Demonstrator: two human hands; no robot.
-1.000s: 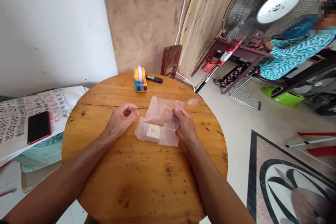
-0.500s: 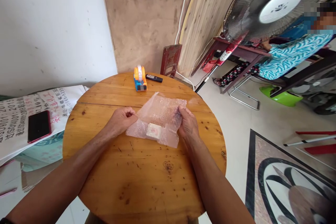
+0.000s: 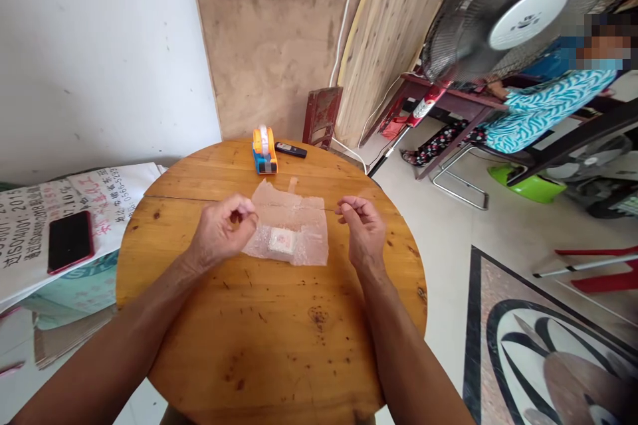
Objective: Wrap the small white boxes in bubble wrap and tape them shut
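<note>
A sheet of clear bubble wrap (image 3: 304,229) lies flat on the round wooden table (image 3: 269,345), with a small white and pink packet (image 3: 282,239) under or inside it. My left hand (image 3: 219,232) rests at the wrap's left edge, thumb and fingers pinched together; what they hold, if anything, is too small to see. My right hand (image 3: 363,229) hovers just right of the wrap, clear of it, fingers curled in with thumb against forefinger and nothing visible in them.
An orange and blue tape dispenser (image 3: 263,149) and a small black device (image 3: 290,149) sit at the table's far edge. A dark phone (image 3: 70,240) lies on printed sacks at the left. A standing fan (image 3: 523,10) and a seated person (image 3: 543,109) are at the right.
My right hand has let go of the bubble wrap and drawn off to the right. The raised flap has dropped, so the wrap now lies flat. My left hand stayed pinched at the left edge.
</note>
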